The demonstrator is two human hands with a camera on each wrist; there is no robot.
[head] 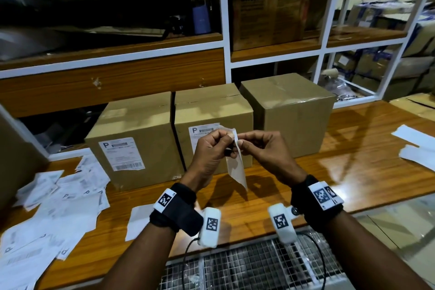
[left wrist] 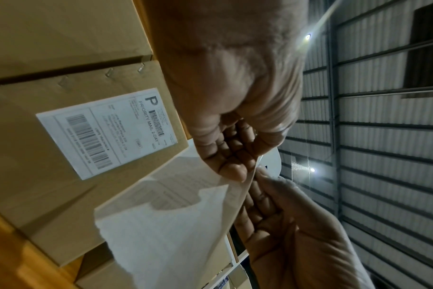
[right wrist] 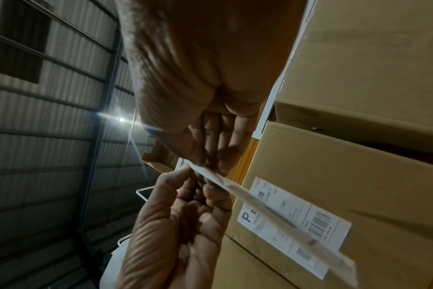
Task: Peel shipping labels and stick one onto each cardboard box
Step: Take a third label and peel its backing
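- Evidently caught mid-peel: a shipping label sheet [head: 236, 162] hung edge-on from the pinch, its lower end dangling free above the wooden counter [head: 259, 198], probably so both faces stayed reachable.
- Left hand [head: 211, 150] closed on the sheet's upper corner, thumb and fingertips [left wrist: 231, 172] pressed tight together over the paper, remaining fingers curled into the palm.
- Right hand [head: 263, 148] met it from the opposite side, thumb and forefinger nipped on the same corner, apparently working the label away from its backing; whether the two layers had parted could not be told.
- Held up at the pinch rather than laid flat, likely to keep any adhesive off the counter.
- Directly behind the pinch stood the middle cardboard box [head: 211, 110], already wearing a Priority Mail label [head: 202, 132] on its near face, half hidden by the hands.
- To the left of the pinch, a second labelled box [head: 131, 129] with its label [head: 122, 153] plainly stuck.
- To the right of the pinch and slightly further back, a third box [head: 289, 110] with no label showing on its visible faces: judged the likely destination for this sheet.
- Below and left of the grip, a loose heap of label sheets [head: 54, 207] spread within easy reach.
- Far right of the grip, white paper strips [head: 414, 146], possibly discarded backings.
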